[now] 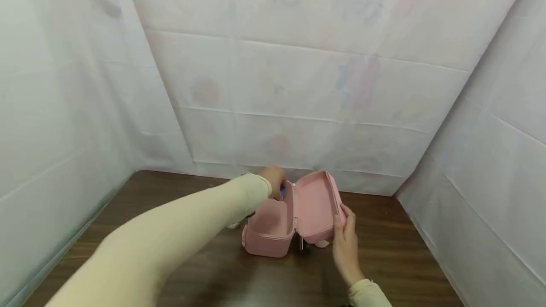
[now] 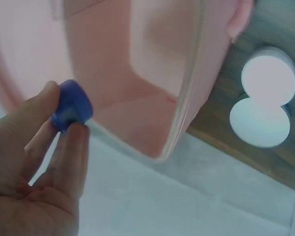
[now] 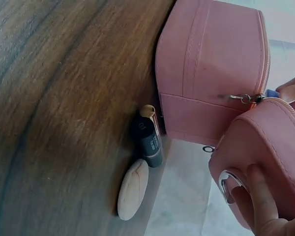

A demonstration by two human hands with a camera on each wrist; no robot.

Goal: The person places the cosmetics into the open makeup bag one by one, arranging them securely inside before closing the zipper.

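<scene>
Cream sleeve at 8 o'clock in the head view, our left hand (image 1: 273,177) reaching out over the open pink case (image 1: 273,231). Left wrist view: left hand (image 2: 39,182) pinches a small blue cap-like piece (image 2: 71,105) between thumb and fingertips, right at the case rim (image 2: 187,98), case interior at 12 o'clock of the piece. Two white round pads (image 2: 263,103) lie on the wood at 3 o'clock, just beside the case, one overlapping the other. Case sits at 6 o'clock centre on the brown wooden table (image 1: 396,250), lid (image 1: 317,205) swung up to the right. Our right hand (image 1: 346,245) at 4 o'clock of the case, fingers wrapped on the lid's outer edge, holding it up. Right wrist view: fingers (image 3: 260,196) lie on the lid next to a metal ring (image 3: 225,186). A dark tube (image 3: 148,137) and beige oval sponge (image 3: 132,189) lie touching each other beside the case base. White sheeting (image 1: 298,84) hangs all around.
</scene>
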